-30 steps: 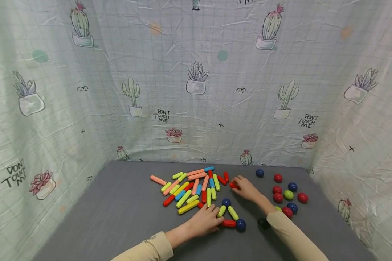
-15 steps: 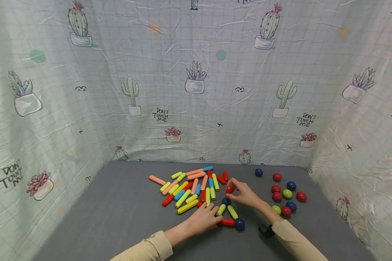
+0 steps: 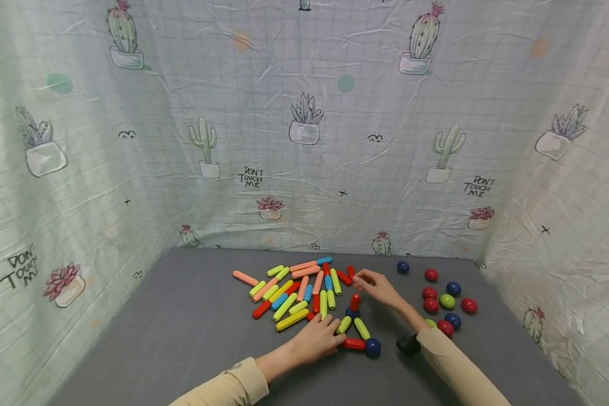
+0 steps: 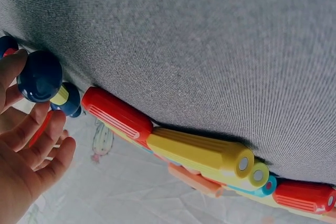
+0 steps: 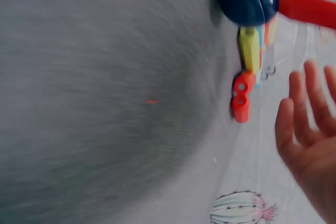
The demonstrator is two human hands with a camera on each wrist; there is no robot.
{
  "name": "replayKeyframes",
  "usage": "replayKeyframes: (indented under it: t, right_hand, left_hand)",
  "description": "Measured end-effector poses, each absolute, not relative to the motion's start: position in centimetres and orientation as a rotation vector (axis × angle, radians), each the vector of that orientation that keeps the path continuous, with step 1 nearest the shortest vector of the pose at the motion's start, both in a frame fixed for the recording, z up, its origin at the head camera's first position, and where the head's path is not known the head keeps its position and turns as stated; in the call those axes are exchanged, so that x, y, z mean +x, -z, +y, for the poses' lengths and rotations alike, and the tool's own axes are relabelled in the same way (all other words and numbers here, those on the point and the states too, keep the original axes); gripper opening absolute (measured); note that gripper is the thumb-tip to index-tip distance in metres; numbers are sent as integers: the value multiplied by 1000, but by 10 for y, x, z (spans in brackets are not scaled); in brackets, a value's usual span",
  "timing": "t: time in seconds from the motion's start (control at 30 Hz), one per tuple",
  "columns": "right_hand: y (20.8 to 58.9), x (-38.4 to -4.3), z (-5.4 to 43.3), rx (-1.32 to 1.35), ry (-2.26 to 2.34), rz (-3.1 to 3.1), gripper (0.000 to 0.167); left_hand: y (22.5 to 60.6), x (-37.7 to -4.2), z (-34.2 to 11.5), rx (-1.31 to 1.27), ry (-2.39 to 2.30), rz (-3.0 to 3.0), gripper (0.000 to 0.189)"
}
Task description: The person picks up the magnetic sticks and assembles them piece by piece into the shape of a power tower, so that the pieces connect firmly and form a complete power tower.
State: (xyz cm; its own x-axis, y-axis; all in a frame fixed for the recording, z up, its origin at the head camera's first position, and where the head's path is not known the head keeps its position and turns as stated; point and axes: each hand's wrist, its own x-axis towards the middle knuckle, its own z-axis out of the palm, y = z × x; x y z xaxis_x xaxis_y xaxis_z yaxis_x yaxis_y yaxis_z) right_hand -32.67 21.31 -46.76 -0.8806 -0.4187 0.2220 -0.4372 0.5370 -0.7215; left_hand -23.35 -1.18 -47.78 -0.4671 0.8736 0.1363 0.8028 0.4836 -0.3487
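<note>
In the head view a short red magnetic rod (image 3: 355, 302) stands up from a blue ball (image 3: 352, 313). Two yellow-green rods (image 3: 362, 329) slope away from that ball, one toward another blue ball (image 3: 373, 348). A red rod (image 3: 354, 343) lies along the near side, so the pieces form a triangle. My left hand (image 3: 316, 341) holds the triangle's left corner; the left wrist view shows its thumb and fingers around a dark blue ball (image 4: 39, 77). My right hand (image 3: 380, 290) is just beyond the standing rod, holding nothing; its fingers look spread in the right wrist view.
Loose rods in yellow, green, red, blue and salmon (image 3: 291, 321) lie left of the triangle. Two short red rods (image 3: 344, 278) are close to the right fingertips. Several red, blue and green balls (image 3: 447, 301) are scattered at the right. A printed cloth (image 3: 304, 186) hangs behind the table.
My right hand picked up a short red rod, set it upright on the far blue ball, let go and moved away toward the back. The left hand has stayed in place.
</note>
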Motion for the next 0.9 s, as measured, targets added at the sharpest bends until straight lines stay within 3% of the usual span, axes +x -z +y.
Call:
replayKeyframes:
  t: [0.37, 0.67, 0.8, 0.9]
  right_hand:
    - [476, -377, 201, 349, -1111, -2964, 25]
    - [478, -385, 201, 377, -871, -3073, 16]
    - [478, -384, 209, 350, -972, -3039, 8]
    - [476, -383, 217, 330, -1149, -3015, 11]
  left_hand:
    - [480, -230, -8, -1429, -338, -2454, 27]
    - [483, -229, -6, -1407, -339, -2437, 25]
    - [483, -230, -7, -1392, -348, -2439, 25]
    - [482, -230, -8, -1381, -355, -2436, 25]
